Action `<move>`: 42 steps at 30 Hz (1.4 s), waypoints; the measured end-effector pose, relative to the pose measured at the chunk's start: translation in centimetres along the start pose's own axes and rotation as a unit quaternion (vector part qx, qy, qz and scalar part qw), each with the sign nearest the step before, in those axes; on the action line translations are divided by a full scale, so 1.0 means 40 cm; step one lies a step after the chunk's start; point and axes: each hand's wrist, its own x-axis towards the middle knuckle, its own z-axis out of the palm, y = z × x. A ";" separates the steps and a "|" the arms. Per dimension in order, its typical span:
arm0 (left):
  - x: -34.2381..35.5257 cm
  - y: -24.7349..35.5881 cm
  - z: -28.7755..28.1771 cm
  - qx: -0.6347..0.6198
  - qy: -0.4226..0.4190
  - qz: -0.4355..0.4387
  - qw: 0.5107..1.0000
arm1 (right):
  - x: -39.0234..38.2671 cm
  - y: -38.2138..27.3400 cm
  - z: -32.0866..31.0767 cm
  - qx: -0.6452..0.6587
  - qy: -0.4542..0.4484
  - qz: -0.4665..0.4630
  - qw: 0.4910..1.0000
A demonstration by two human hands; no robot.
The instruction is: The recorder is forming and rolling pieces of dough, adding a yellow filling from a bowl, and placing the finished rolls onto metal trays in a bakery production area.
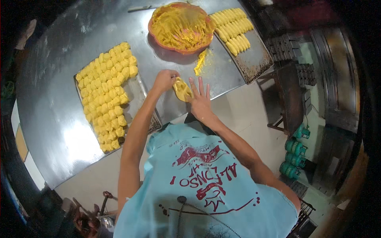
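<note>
A flattened oval piece of yellow dough (181, 89) lies near the front edge of the metal table, between my two hands. My left hand (163, 81) is closed at the dough's upper left edge, its fingertips pinching it. From the right, my right hand (201, 102) touches the dough near the thumb, with its other fingers stretched out and spread. Beyond them stands an orange scalloped bowl (186, 50), its inside coated with thick yellow filling. A smear of yellow filling (201, 62) lies on the table between the bowl and my right hand.
On the left, a metal tray (139, 95) carries many rounded yellow dough pieces (105, 91) in rows. Another tray (254, 65) at the far right holds long shaped dough rolls (232, 27). A flat utensil (139, 8) lies behind the bowl. Green gas cylinders (295, 148) stand on the right.
</note>
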 end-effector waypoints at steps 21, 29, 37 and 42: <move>-0.062 0.060 -0.016 -0.112 -0.075 -0.194 0.972 | 0.663 0.385 -0.079 -0.194 0.010 -0.052 0.980; -0.066 0.058 0.002 -0.132 -0.069 -0.184 0.972 | 0.525 0.351 -0.124 0.064 0.013 0.106 0.992; -0.078 0.034 0.080 -0.214 0.146 -0.106 0.960 | -0.034 0.053 0.096 0.000 0.061 0.016 0.998; -0.151 0.094 0.098 -0.159 0.235 -0.070 0.956 | -0.043 -0.042 -0.077 -0.077 -0.034 0.041 0.996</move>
